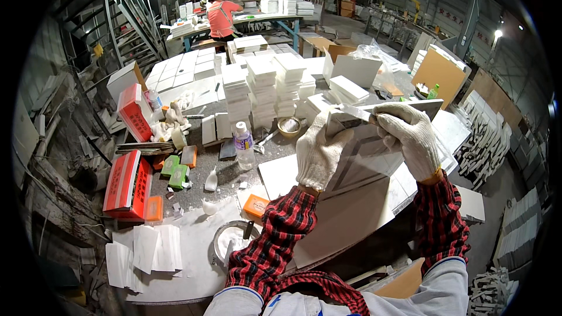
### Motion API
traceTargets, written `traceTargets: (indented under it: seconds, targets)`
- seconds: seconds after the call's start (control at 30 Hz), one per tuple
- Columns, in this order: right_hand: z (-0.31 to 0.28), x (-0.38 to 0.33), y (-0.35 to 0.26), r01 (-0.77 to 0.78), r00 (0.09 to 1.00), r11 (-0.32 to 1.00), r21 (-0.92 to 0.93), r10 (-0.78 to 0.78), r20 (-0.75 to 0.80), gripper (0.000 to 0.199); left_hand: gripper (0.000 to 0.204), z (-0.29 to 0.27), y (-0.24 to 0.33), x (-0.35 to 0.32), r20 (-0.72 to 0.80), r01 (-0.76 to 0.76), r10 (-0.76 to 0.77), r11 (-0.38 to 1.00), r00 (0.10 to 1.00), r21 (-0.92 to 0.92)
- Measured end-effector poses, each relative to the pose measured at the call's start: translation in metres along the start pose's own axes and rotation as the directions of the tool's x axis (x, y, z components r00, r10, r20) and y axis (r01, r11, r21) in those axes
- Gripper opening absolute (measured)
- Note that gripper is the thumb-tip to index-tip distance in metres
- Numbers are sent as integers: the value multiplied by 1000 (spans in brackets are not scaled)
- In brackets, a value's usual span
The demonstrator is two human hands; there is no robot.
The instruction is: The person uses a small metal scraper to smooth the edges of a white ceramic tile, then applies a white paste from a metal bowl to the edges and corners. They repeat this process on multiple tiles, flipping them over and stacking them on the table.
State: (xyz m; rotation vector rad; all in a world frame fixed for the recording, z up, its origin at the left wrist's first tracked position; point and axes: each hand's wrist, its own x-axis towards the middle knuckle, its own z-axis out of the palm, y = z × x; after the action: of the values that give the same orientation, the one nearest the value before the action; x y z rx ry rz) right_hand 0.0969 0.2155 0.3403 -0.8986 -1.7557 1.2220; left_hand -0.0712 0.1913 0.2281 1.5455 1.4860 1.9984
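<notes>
Both my hands wear white knitted gloves. My left hand (319, 151) is closed round the upper left edge of a flat stone tile (360, 155) with grey bands, which stands tilted up in front of me. My right hand (408, 134) pinches a thin, flat, pale scraper-like blade (356, 112) at the tile's top edge. The blade's far end reaches toward my left hand. Its handle, if any, is hidden in the right glove. Below, a steel bowl (219, 246) of white paste with a dark-handled tool in it stands beside my left forearm.
Stacks of white tiles (261, 88) rise at the back of the table. A clear bottle (243, 147), a small metal bowl (289, 127) and an orange box (256, 205) stand left of my hands. Red cartons (127, 187) line the left. A person (221, 19) works at a far table.
</notes>
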Motion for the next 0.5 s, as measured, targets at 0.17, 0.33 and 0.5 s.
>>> traceTargets:
  seconds: [0.17,0.33,0.5]
  targets:
    - [-1,6,0,4,999,999,-42,-2,40,22,50,3,-5,0,16,19,-19,999,1000,-45]
    - [1,8,-2,9,999,996,-85,-6,39,22,50,2,-7,0,6,21,-21,999,1000,-50]
    - [-2,8,-5,39,999,990,-136,-36,26,24,48,8,-5,1,-7,-10,9,994,1000,-110]
